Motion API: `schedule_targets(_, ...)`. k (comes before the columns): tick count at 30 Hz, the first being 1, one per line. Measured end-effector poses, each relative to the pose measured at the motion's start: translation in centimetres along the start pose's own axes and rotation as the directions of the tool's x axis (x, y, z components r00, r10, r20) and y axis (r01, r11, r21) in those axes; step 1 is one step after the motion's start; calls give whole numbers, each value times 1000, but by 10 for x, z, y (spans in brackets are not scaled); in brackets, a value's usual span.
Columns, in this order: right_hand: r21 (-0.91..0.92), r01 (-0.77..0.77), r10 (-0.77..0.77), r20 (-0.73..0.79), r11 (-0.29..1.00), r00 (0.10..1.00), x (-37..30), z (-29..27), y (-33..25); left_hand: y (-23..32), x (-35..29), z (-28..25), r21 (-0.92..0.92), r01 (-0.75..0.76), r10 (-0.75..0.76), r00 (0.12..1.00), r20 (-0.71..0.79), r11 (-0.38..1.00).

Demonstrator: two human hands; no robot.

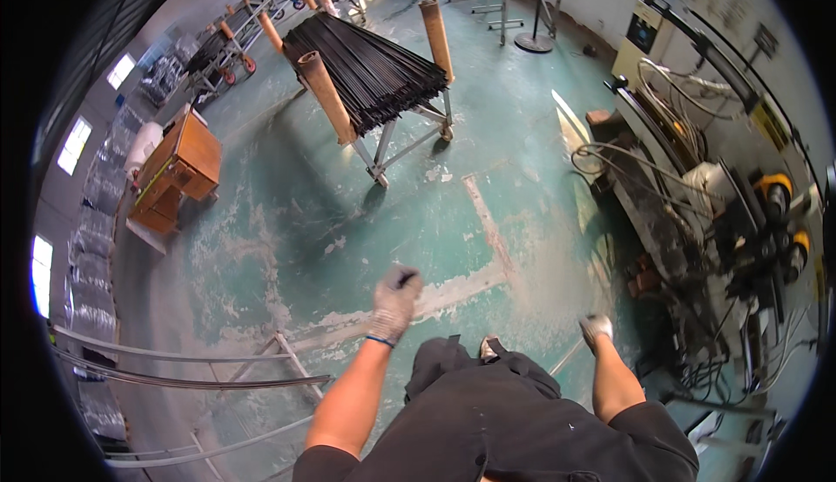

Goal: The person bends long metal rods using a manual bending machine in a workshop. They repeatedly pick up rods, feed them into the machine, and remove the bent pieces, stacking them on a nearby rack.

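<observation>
My left hand (394, 301), in a grey knit glove, is raised in front of me over the green floor. Its fingers are curled in and I see nothing in it. My right hand (596, 327), also gloved, hangs low beside my hip, close to the bending machine (740, 212) on my right. A thin pale line (566, 360) runs from that hand down toward my leg. I cannot tell whether it is a rod in the hand or a mark on the floor. A cart (370, 68) stacked with long black rods stands ahead, between orange posts.
A rack (218, 382) with curved metal bars is at my lower left. A wooden cabinet (178, 168) stands at the left. Several more carts line the far wall. Cables and hoses hang off the machine. The worn green floor (366, 221) lies between me and the rod cart.
</observation>
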State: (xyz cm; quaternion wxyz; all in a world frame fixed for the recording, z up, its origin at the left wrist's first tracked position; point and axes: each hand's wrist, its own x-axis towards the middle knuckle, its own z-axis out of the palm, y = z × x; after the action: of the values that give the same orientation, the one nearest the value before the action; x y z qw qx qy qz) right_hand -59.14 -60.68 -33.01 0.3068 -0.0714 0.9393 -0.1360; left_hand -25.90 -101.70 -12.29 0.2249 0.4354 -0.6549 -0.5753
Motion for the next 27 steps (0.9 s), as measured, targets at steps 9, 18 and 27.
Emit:
schedule_targets(9, 229, 479, -466, -111, 847, 878, 137, -44, -435, 121, 314, -91, 243, -302, 352, 915, -198, 922)
schedule_targets(18, 142, 455, -464, 43, 879, 885, 208, -11, -661, 245, 630, -205, 528, -408, 610, 737, -291, 745)
schedule_targets(27, 56, 627, -621, -95, 777, 778, 375, 10, -949, 243, 867, -233, 778, -99, 547, 765, -339, 621)
